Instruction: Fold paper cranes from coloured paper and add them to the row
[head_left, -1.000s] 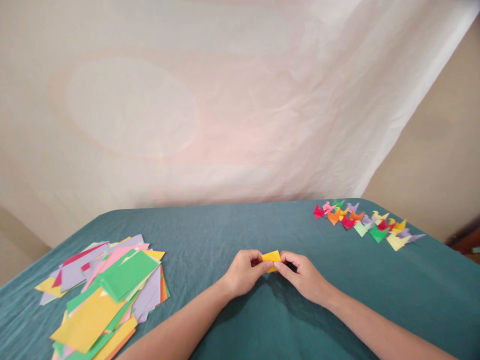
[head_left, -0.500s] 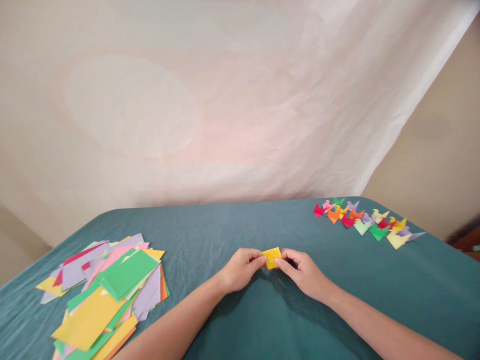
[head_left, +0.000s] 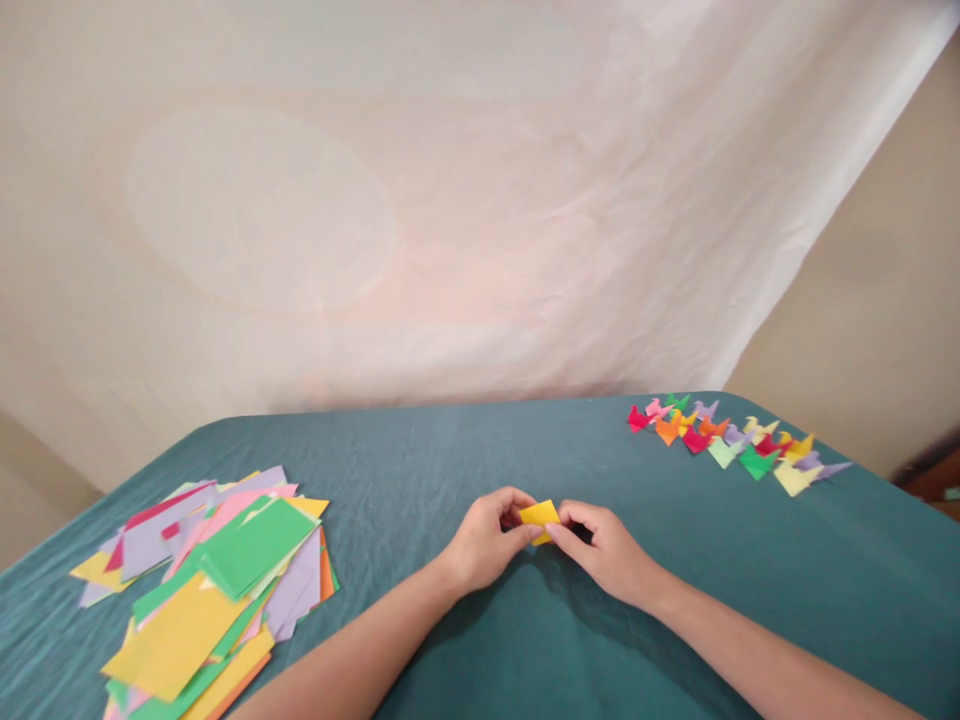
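Note:
A small folded yellow paper point(head_left: 540, 514) is held just above the table between my two hands. My left hand point(head_left: 491, 540) pinches its left side, the thumb along the lower edge and the fingers behind. From the right, my right hand point(head_left: 604, 548) grips the paper's right edge between thumb and curled index finger. The thumb tips lie close together at the lower edge. Fingers cover part of the paper, so its fold lines cannot be made out.
Loose coloured paper sheets point(head_left: 259, 545) lie in a spread pile on the left of the dark green tablecloth point(head_left: 420, 450). Several folded paper birds point(head_left: 759, 460) stand in rows at the far right. A pale cloth point(head_left: 480, 200) hangs behind the table.
The yellow paper has shifted slightly left and tilted. My left thumb has moved in along its lower edge, and the left fingers have risen behind it.

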